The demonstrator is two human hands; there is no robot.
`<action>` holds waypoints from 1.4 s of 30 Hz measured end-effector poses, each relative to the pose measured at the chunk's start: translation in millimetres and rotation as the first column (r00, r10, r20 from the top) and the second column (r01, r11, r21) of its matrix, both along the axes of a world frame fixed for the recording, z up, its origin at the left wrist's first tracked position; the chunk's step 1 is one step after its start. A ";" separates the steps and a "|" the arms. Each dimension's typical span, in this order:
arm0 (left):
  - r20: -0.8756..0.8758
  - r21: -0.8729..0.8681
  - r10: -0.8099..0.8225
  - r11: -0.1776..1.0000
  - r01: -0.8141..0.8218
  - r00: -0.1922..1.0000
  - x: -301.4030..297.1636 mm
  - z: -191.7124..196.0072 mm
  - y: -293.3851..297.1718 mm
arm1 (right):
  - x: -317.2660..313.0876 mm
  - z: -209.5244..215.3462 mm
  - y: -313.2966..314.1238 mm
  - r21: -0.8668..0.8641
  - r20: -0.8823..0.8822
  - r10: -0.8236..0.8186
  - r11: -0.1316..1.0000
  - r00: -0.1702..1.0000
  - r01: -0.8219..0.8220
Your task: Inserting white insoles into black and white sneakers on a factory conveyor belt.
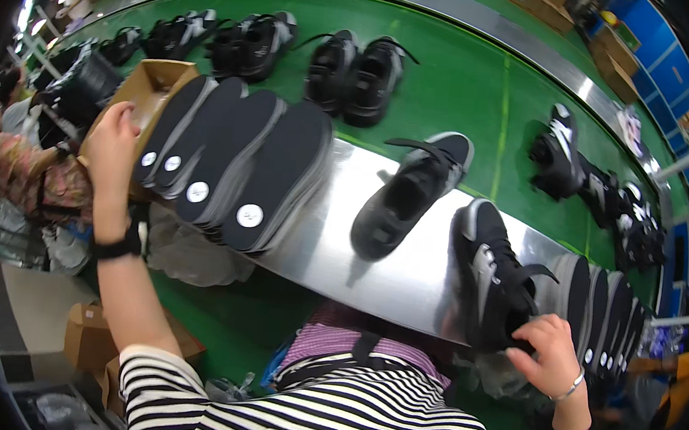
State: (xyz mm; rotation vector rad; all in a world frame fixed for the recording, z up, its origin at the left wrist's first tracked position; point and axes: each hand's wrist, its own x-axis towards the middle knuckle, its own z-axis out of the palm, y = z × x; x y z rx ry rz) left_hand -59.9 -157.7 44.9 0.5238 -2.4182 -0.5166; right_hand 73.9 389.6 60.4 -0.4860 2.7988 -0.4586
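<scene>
My left hand [112,143] is at the near side of an open cardboard box [160,85], its fingers curled; I cannot make out what, if anything, is in them. Right of the box lie stacks of black insoles [279,159] with round white stickers at their near ends. My right hand [545,350] has its thumb and fingers closed at the heel opening of a black and grey sneaker [486,270]. Left of that sneaker, another black and grey sneaker [412,197] stands on the metal plate [316,250], its strap hanging out sideways.
More insole stacks [592,313] stand at the right end of the plate. Beyond it, pairs of black shoes [354,75] line the green conveyor belt [466,69]. Another person's patterned sleeve [17,171] shows at far left, and an orange sleeve [681,380] at far right.
</scene>
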 end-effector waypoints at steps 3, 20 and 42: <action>0.164 -0.265 0.192 0.953 -0.144 0.968 -22.8 -28.6 -71.3 | 1.0 -7.8 -1.0 0.049 -0.058 0.060 0.997 0.996 -0.057; 0.098 0.136 -0.854 0.519 0.844 0.510 40.3 -34.9 240.2 | -54.3 -33.3 10.8 0.243 0.612 0.058 0.935 0.788 -0.258; -0.174 0.450 -0.783 0.476 0.756 0.597 17.5 -69.3 338.5 | -77.1 -26.6 -78.1 0.141 0.276 0.323 0.918 0.905 -0.371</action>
